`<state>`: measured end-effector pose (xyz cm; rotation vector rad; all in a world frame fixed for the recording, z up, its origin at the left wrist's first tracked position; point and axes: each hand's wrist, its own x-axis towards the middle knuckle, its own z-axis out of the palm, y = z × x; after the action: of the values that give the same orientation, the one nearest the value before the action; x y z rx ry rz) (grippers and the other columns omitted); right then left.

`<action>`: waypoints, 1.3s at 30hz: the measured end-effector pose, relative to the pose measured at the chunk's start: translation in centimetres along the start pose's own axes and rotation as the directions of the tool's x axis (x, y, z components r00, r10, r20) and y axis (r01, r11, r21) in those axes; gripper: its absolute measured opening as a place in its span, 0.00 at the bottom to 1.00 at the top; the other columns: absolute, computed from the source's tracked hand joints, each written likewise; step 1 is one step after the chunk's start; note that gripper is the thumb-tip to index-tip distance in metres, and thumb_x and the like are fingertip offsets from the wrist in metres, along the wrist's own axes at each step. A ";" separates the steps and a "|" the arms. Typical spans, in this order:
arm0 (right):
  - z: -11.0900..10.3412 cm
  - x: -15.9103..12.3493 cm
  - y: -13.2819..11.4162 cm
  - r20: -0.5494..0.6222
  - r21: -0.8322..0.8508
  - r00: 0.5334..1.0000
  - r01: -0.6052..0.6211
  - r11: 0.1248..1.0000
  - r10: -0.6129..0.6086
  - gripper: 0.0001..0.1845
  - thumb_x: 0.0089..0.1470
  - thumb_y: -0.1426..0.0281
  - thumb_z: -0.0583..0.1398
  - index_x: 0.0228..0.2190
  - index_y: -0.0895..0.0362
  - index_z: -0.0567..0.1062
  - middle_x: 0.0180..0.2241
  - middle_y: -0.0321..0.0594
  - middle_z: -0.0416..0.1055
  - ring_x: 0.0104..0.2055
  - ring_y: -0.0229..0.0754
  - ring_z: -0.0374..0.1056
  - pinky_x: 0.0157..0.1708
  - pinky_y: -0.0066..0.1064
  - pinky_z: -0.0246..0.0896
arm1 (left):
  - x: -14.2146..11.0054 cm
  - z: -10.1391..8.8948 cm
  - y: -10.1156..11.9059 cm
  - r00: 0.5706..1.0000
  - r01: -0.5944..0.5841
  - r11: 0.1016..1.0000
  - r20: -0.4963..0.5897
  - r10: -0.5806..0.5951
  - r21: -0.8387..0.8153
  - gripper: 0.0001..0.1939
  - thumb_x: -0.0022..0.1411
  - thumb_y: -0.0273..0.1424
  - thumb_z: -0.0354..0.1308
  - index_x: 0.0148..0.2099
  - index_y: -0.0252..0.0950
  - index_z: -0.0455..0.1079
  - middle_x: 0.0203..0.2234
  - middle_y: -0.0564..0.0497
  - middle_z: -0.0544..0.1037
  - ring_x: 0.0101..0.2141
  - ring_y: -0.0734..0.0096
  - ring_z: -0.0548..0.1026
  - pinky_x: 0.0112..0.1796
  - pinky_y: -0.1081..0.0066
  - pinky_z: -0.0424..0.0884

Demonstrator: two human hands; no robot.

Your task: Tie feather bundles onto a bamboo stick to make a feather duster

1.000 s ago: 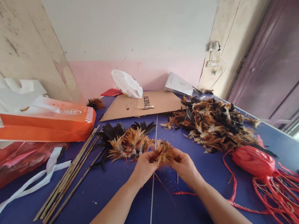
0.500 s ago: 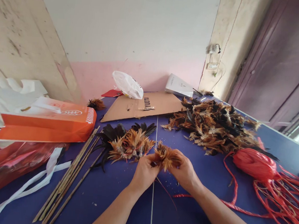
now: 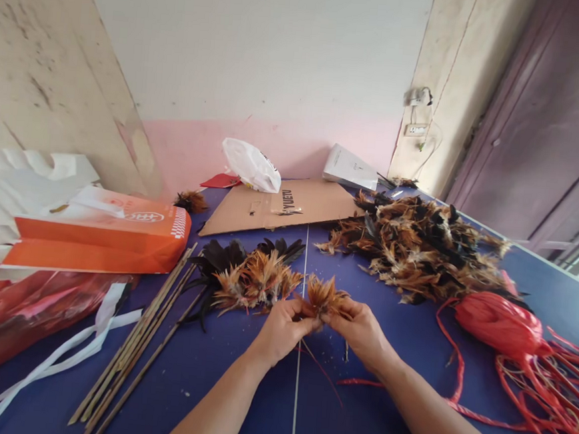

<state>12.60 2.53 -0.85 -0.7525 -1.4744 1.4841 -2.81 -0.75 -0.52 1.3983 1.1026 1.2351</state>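
A small bunch of brown feathers (image 3: 324,297) is pinched between both hands above the blue table, its tips pointing up and outward. My left hand (image 3: 283,327) grips its base from the left, thumb toward the middle. From the right, my right hand (image 3: 361,329) pinches the base too. A thin reddish strand (image 3: 324,375) trails below the bunch. Just beyond my left hand lies a group of brown feather tufts (image 3: 259,278) with black feathers (image 3: 220,260) beside them. The fingers hide the bottom of the held bunch.
A large feather pile (image 3: 417,247) lies at the back right, near a red plastic twine ball (image 3: 499,324) with tangled strands. Thin sticks (image 3: 133,352), an orange bag (image 3: 101,246) and white straps (image 3: 57,366) lie left. Flat cardboard (image 3: 280,209) rests against the wall side.
The held feather bunch has turned from tips facing forward and down to tips upward. My right fingers have shifted to its base. The view has moved slightly.
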 end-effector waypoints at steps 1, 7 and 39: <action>0.0 -0.1 -0.1 0.003 -0.007 1.000 -0.026 1.000 0.026 0.11 0.39 0.65 0.64 0.27 0.58 0.75 0.26 0.36 0.71 0.30 0.37 0.66 0.33 0.28 0.62 | 0.0 0.0 0.0 1.000 0.013 1.000 0.007 -0.013 -0.023 0.07 0.47 0.32 0.62 0.25 0.32 0.71 0.18 0.54 0.73 0.21 0.77 0.66 0.27 0.76 0.62; -0.3 0.1 0.4 -0.066 -0.158 0.991 -0.123 0.980 0.113 0.15 0.43 0.62 0.61 0.31 0.60 0.73 0.19 0.32 0.64 0.20 0.31 0.57 0.20 0.23 0.52 | 0.2 -0.4 0.0 0.997 0.053 0.998 -0.052 -0.054 -0.032 0.08 0.49 0.32 0.60 0.27 0.32 0.71 0.20 0.52 0.73 0.22 0.76 0.68 0.25 0.76 0.62; -1.3 0.1 -0.3 0.030 -0.318 0.952 -0.279 0.906 0.304 0.07 0.44 0.68 0.55 0.25 0.60 0.67 0.21 0.35 0.71 0.15 0.30 0.63 0.12 0.19 0.51 | -0.5 0.4 0.0 0.973 -0.230 0.868 0.092 0.211 0.439 0.11 0.56 0.29 0.51 0.37 0.36 0.74 0.27 0.48 0.76 0.27 0.70 0.72 0.31 0.72 0.68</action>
<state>13.80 3.20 -0.70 -1.1598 -1.7398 1.5308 -2.46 -1.23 -0.63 1.9379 1.2789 1.1435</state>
